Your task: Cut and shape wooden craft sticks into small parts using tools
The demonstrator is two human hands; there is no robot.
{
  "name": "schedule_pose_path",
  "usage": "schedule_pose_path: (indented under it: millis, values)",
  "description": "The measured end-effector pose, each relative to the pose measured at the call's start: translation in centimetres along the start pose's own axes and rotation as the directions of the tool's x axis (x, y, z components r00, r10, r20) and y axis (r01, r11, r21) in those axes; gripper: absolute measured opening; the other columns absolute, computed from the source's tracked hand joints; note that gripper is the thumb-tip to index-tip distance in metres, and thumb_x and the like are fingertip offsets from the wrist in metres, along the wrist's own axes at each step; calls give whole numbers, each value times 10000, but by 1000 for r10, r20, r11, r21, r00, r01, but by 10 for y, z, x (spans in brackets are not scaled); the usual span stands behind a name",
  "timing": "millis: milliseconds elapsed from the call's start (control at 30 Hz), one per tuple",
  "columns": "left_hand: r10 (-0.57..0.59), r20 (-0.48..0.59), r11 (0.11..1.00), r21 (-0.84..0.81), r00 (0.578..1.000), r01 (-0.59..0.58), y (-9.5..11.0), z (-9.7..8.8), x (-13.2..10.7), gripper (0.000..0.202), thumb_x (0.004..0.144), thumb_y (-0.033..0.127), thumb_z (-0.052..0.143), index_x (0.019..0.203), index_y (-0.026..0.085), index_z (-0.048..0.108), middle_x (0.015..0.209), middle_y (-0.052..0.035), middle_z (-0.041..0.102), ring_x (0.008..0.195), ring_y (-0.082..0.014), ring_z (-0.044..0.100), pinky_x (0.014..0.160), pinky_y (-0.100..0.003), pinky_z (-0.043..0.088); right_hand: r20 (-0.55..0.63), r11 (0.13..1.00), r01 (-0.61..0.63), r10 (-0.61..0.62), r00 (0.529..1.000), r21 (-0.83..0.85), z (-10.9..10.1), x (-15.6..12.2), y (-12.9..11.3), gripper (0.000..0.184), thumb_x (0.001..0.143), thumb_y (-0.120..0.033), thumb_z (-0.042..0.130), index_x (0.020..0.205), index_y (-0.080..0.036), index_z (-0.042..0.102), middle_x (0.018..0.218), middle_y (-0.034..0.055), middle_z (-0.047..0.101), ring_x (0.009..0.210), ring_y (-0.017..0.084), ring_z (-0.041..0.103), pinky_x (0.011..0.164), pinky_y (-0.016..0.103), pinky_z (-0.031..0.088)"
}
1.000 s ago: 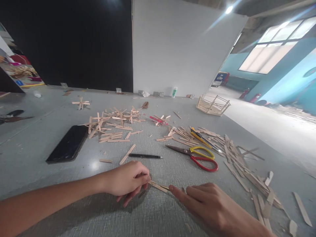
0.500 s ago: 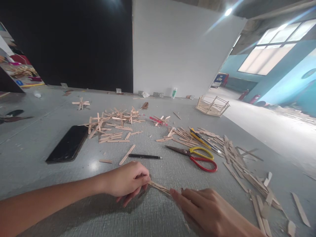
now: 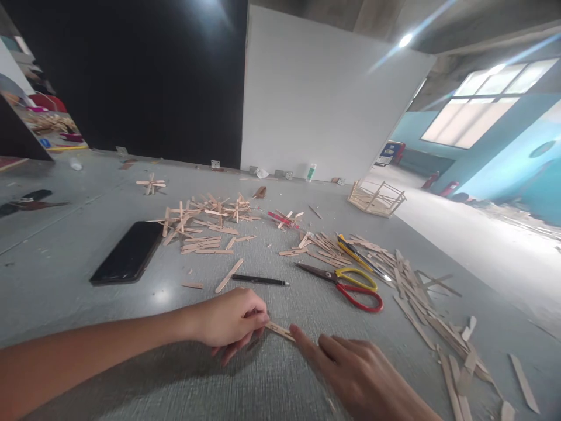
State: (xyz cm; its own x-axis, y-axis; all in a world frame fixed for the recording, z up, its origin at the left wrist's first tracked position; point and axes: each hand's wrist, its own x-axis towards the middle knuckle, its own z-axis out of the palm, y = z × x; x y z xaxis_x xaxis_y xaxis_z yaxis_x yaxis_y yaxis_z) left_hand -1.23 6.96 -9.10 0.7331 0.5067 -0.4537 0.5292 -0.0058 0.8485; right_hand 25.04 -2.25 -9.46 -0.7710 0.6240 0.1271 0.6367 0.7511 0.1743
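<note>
Wooden stick (image 3: 279, 331) bridges two hands. The left hand (image 3: 232, 318) pinches one end in its fingers; the right hand (image 3: 357, 365) extends its index finger to the other, remaining fingers' hold unclear.

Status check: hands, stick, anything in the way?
Left hand pinches wooden stick. Right hand: index fingertip at stick's other end. Black pen, scissors beyond, touching neither hand.
</note>
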Motion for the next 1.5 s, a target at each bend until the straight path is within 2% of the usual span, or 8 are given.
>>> schedule_pose_path:
  millis: [167, 500, 600, 767, 933, 1100, 1367, 1500]
  values:
    - [27, -10, 1000, -6, 1000, -27, -1, 0, -1, 330, 1033, 390, 455, 754, 222, 508, 467, 64, 497, 287, -119, 467, 256, -171, 342, 30, 1000, -13, 13, 999, 3, 6, -1, -1, 680, 856, 58, 470, 1524, -36, 386, 970, 60, 724, 743, 208, 752, 545, 314, 591]
    - [40, -28, 999, 15, 999, -40, -6, 2, 1, 316, 1028, 308, 444, 733, 216, 509, 447, 60, 501, 294, -120, 483, 270, -165, 337, -19, 993, -111, 111, 994, 27, 34, -3, -1, 728, 837, 75, 448, 1547, -52, 350, 848, 19, 733, 572, 183, 717, 481, 293, 539]
    - [44, -48, 999, 23, 998, -42, -6, 3, 1, 317, 1024, 300, 431, 726, 220, 505, 449, 62, 499, 280, -118, 470, 262, -170, 329, -20, 992, -125, 125, 992, -16, 37, -2, -4, 645, 826, 48, 496, 1463, -43, 464, 871, 49, 760, 609, 197, 742, 494, 296, 528]
    - [68, -55, 998, 19, 996, -67, -4, 2, 1, 325, 1007, 280, 431, 696, 222, 501, 450, 65, 497, 269, -115, 445, 266, -185, 328, 17, 971, -157, 162, 987, -181, 21, 6, -10, 672, 668, 60, 574, 1321, -98, 598, 799, -2, 743, 565, 192, 736, 442, 321, 477]
    - [74, -54, 997, 10, 996, -73, -4, 3, 1, 294, 996, 306, 457, 719, 223, 506, 430, 74, 491, 262, -110, 437, 280, -180, 308, 2, 944, -72, 77, 997, -322, -6, 29, -20, 562, 717, 2, 623, 1266, -113, 666, 709, 10, 727, 481, 167, 665, 425, 319, 421]
    - [67, -59, 998, 7, 996, -67, -8, 4, 2, 317, 1010, 373, 450, 734, 223, 490, 449, 78, 477, 271, -108, 441, 276, -175, 305, 166, 957, 8, 42, 985, -289, -25, 51, -18, 448, 691, -27, 666, 1115, -136, 763, 617, 28, 714, 447, 192, 644, 380, 365, 252]
    - [55, -86, 998, 24, 995, -53, -5, 5, 1, 352, 1010, 422, 454, 727, 219, 504, 459, 52, 502, 305, -117, 468, 292, -172, 336, 109, 985, -70, 88, 990, -159, 16, 11, -5, 765, 681, 51, 657, 1421, -101, 536, 820, -2, 747, 512, 206, 717, 457, 350, 411]
    - [56, -92, 998, 27, 994, -54, -5, 6, 1, 333, 1014, 377, 431, 727, 221, 498, 455, 60, 489, 296, -114, 458, 267, -164, 318, 172, 987, -71, 96, 980, -145, 9, 13, -6, 772, 708, 52, 680, 1445, -115, 520, 845, 3, 755, 537, 217, 730, 456, 344, 423]
